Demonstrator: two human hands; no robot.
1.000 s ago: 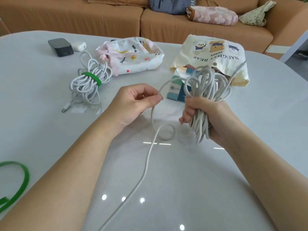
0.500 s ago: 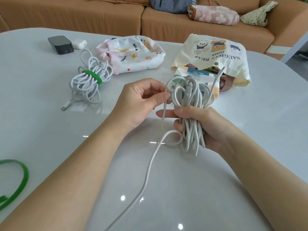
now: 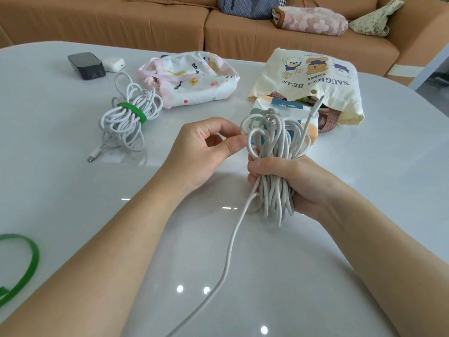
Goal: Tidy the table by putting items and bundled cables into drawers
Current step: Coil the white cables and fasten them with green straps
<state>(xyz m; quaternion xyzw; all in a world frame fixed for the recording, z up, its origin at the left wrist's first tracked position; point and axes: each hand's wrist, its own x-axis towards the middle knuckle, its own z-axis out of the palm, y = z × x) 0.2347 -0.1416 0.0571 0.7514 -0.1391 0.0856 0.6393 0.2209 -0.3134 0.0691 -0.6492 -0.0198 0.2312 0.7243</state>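
The left hand is curled, its thumb and forefinger pinching one loop at the top left of the cable. The right hand is clenched round the middle of that same cable, a thick hank of smooth, round, white cord held upright above the table. Loops fan out over the fist and hang below it. One thin plug end pokes up at the top right. A single loose strand drops from the fist and trails across the glossy, pale grey tabletop to the near edge.

At the far left lies a flat green strap, curved into an arc. Further back sits a tied bundle of white cord, cinched by a green band, its plug resting on the table. Behind it are a black charger, boxy, touching a small white charger. Right of those is a soft printed pouch in pink and white cloth, then a cream tote bag with cartoon bears. A tan sofa runs along the back.
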